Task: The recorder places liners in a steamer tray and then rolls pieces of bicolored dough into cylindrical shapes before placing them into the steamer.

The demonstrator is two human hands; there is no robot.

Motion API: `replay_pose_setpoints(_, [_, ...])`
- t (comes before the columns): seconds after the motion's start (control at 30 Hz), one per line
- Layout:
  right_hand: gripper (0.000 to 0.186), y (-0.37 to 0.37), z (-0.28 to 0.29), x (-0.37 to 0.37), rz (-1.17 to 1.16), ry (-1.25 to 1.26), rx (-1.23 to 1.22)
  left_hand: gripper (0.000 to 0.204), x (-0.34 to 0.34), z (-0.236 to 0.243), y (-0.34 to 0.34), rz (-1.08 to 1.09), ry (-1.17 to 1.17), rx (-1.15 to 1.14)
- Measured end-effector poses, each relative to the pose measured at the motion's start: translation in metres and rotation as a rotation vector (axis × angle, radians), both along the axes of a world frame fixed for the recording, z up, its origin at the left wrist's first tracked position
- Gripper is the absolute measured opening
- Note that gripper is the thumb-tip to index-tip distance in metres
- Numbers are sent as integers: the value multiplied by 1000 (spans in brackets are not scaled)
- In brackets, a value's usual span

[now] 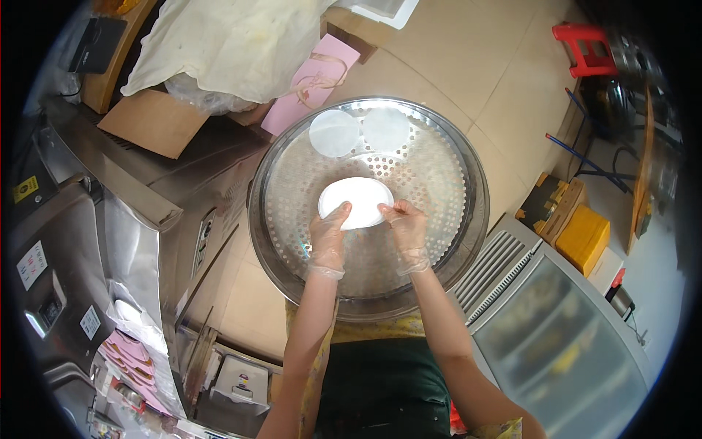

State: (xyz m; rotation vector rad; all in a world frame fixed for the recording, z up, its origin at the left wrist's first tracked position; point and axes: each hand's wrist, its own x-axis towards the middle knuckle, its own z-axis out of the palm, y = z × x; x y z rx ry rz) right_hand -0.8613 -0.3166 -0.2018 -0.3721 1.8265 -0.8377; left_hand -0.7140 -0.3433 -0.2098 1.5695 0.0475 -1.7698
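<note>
A stack of round white paper liners point(356, 199) is held above a large round metal steamer tray point(292, 219) full of small holes. My left hand point(328, 238), in a clear plastic glove, grips the stack's left side with the thumb on top. At the right edge, my gloved right hand point(408, 228) pinches the paper between thumb and fingers. Whether it has a single sheet or several cannot be made out. On the far part of the tray, a thin round liner point(336, 133) lies flat, and a second round liner point(386, 129) lies to its right.
Stainless steel equipment point(131, 212) stands to the left. Beyond it are a cardboard flap point(153, 123), a pale cloth point(227, 44) and a pink paper bag point(314, 80). A glass-topped freezer point(563, 329) is at the near right, with a yellow box point(583, 239) beside it. A red stool point(583, 50) stands far right.
</note>
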Motion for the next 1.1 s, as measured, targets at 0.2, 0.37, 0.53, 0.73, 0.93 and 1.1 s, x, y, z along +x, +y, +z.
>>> replay_pose_setpoints(0.2, [9,4,-6,-17,-147,91,-1,46,-15,-9,0,42,-33,20])
replay_pose_setpoints(0.37, [7,-23,-25,-54,-372,71,27,45,-6,-44,6,23,-163,-25])
replay_pose_setpoints(0.53, [10,-50,-44,-79,-474,192,-26,42,-8,-46,7,5,-131,-19])
replay_pose_setpoints(0.73, [10,-54,-62,-83,-486,274,-38,43,-10,-43,2,3,-145,8])
replay_pose_setpoints(0.93, [17,-50,-51,-79,-554,247,-54,46,-12,-42,3,40,-183,-1])
replay_pose_setpoints(1.1, [20,-8,-22,-52,-403,403,-66,43,-13,-48,13,95,-146,121])
